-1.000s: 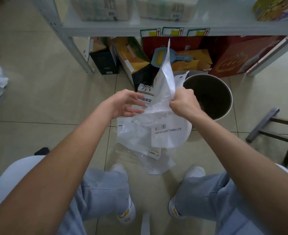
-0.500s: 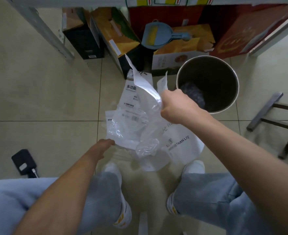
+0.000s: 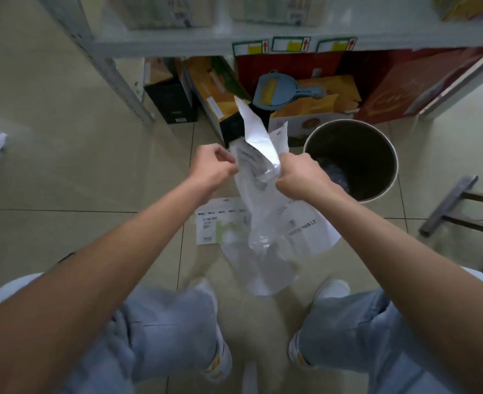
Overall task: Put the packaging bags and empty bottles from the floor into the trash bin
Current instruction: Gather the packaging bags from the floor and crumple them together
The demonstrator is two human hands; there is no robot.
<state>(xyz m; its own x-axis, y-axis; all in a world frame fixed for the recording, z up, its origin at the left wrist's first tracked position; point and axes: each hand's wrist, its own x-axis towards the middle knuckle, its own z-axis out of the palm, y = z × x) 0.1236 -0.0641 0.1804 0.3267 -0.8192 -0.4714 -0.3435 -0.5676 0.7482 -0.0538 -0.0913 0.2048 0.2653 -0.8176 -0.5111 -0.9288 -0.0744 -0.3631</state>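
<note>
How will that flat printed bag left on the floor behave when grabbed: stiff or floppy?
Probably floppy: the bunch of bags gripped by the left hand and right hand droops and creases. The printed bag lies flat on smooth tile, so it may slide and resist edge pickup. Likely very light.

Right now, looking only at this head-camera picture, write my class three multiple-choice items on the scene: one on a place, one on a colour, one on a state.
1. Where does the trash bin stand?
A. to the right of the hands
B. on the shelf
C. behind the person's feet

2. What colour is the dustpan under the shelf?
A. red
B. blue
C. black

3. How are the packaging bags held?
A. lying untouched on the floor
B. by the left hand alone
C. by both hands, the right hand too

Answers: 1 A, the bin sits on the floor right of the hands; 2 B, its scoop is blue; 3 C, both hands grip the bundle.
</note>
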